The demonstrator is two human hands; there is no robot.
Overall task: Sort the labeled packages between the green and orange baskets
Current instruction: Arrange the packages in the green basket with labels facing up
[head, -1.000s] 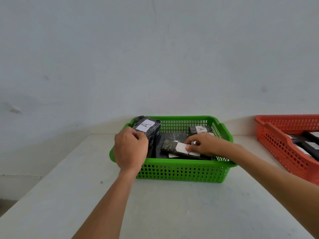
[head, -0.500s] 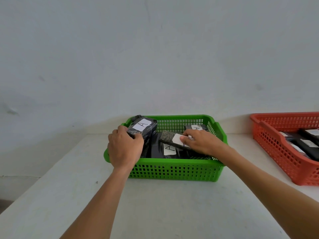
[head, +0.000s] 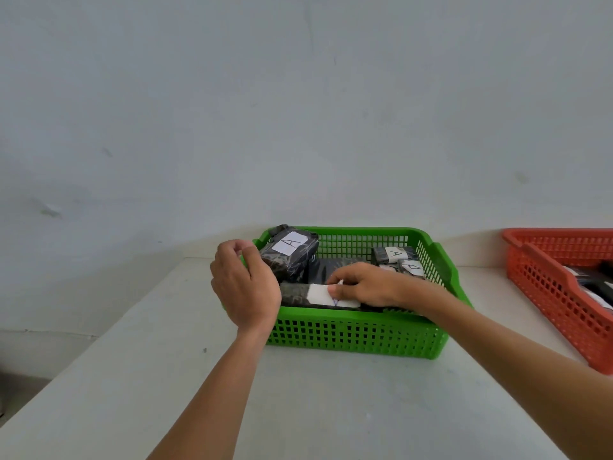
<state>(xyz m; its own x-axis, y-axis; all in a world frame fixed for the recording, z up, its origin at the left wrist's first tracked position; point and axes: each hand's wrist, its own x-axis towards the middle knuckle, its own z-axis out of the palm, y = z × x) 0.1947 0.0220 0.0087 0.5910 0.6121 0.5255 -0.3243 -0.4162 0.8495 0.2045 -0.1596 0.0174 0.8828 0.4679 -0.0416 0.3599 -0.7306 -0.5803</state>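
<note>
The green basket (head: 358,336) stands on the table ahead of me and holds several dark wrapped packages with white labels. A bulky package marked A (head: 292,252) leans in its far left corner. My left hand (head: 243,283) hovers just left of that package, fingers loosely curled, holding nothing. My right hand (head: 361,285) reaches into the basket and pinches a flat dark package (head: 305,293) by its white label near the front wall. Two small packages marked A (head: 396,257) lie at the back right. The orange basket (head: 547,277) sits at the far right with dark packages inside.
The pale table (head: 298,410) runs toward me, and its left edge drops off to the floor. A plain wall rises right behind both baskets. A gap of bare table separates the green basket from the orange one.
My left hand has let go of the bulky A package and drawn back to the left. My right hand has pulled the flat package toward the basket's front wall.
</note>
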